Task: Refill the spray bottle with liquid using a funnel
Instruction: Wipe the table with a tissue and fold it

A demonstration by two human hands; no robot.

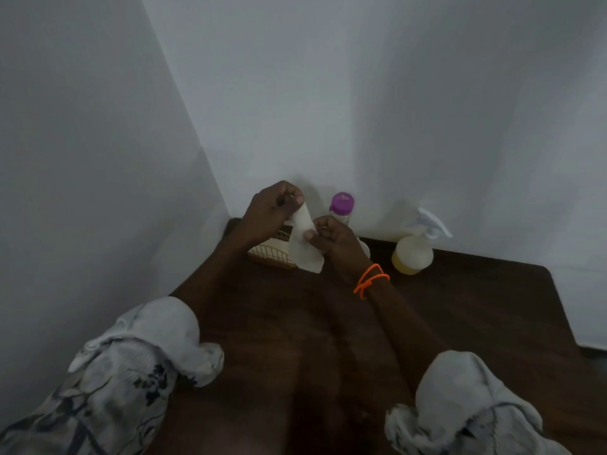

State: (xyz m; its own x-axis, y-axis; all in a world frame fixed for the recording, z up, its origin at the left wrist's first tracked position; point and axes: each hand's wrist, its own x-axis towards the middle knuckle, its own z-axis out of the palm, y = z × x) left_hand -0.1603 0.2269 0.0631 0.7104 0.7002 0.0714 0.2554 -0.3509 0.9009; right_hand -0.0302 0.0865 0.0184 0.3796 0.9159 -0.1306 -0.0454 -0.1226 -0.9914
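Left hand and right hand both pinch one white paper sheet. Behind stand one purple-capped bottle and one translucent spray bottle on the dark wooden bench; a wicker basket sits partly hidden.

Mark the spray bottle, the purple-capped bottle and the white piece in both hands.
spray bottle (413,254), head view, on its rounded body.
purple-capped bottle (342,201), head view, on the cap.
white piece (303,239), head view, on its middle.

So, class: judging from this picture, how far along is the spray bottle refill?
Nothing looks done: the spray bottle stands at the table's back with its trigger head on and a little yellowish liquid. In hand: both hands, left and right, pinch a white, funnel-shaped piece. Left: opening the bottle, seating the funnel, pouring.
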